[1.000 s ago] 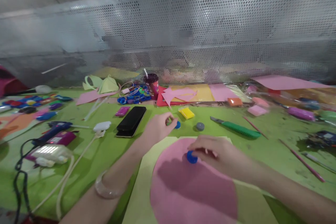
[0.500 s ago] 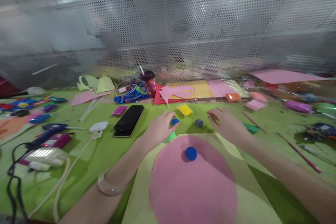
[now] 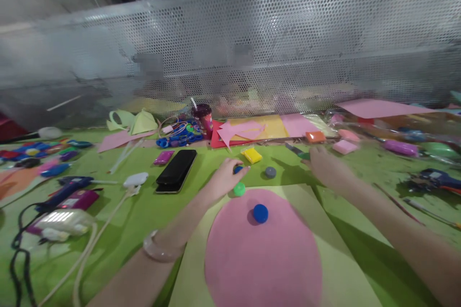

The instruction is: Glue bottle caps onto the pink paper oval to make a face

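Note:
My left hand (image 3: 227,175) has its thumb and fingers closed around a blue bottle cap (image 3: 237,169), partly hidden by them. Just below the fingertips, a green cap (image 3: 239,189) rests at the top edge of a pink paper circle (image 3: 262,259). Another blue cap (image 3: 260,213) lies on the circle, which is on a pale yellow-green sheet (image 3: 345,259). My right hand (image 3: 324,165) is closed on a thin tool (image 3: 296,150) with a flat grey end and a green part, seemingly a craft knife. Between the hands are a grey cap (image 3: 270,172) and a yellow packet (image 3: 251,155).
Left of the sheet lie a black phone (image 3: 177,171), a purple packet (image 3: 163,157), a glue gun (image 3: 74,187) and white cables. Behind stand a drink cup with a straw (image 3: 203,120) and coloured papers. A perforated metal panel (image 3: 273,48) closes off the back.
My right hand has moved right and slightly up, and the grey-and-green tool now projects from its fingers. My left hand stays at the blue cap; the green cap beneath it shows more fully.

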A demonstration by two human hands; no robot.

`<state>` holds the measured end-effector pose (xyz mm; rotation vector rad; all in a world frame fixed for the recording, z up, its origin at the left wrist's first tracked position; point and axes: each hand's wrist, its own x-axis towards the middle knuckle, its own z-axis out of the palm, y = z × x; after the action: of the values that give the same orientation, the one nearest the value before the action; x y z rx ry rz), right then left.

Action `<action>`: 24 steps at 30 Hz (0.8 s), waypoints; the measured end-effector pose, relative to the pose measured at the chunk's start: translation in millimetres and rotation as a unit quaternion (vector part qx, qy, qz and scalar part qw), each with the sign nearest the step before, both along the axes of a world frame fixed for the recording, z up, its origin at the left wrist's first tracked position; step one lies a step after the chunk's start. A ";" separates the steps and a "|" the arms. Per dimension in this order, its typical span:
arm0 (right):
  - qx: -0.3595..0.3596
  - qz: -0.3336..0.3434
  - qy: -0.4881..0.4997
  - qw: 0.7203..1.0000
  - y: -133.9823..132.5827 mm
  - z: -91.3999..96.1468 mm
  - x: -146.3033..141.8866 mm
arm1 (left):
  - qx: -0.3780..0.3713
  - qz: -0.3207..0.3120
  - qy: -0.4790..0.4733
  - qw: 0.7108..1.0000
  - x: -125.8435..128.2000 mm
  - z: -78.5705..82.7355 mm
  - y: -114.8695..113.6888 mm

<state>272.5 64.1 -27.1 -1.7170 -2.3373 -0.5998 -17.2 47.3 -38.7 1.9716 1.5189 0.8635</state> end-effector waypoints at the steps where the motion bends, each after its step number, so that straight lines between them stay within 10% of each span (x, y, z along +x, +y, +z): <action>1: 0.007 -0.011 -0.006 1.000 -1.5 2.5 -2.8 | 0.005 0.007 -0.004 1.000 1.7 -1.1 0.2; 16: 0.038 0.077 0.127 0.988 -52.9 22.4 -61.8 | -0.079 -0.021 -0.193 0.978 -4.7 6.3 -2.9; 24: 0.076 0.246 0.190 0.947 -67.2 18.4 -65.8 | -0.247 -0.119 -0.517 0.811 10.5 19.7 -33.4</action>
<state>206.6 -3.1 -8.7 -1.0088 -2.2362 -0.3114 -6.7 13.9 -19.0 0.9515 0.6994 1.0305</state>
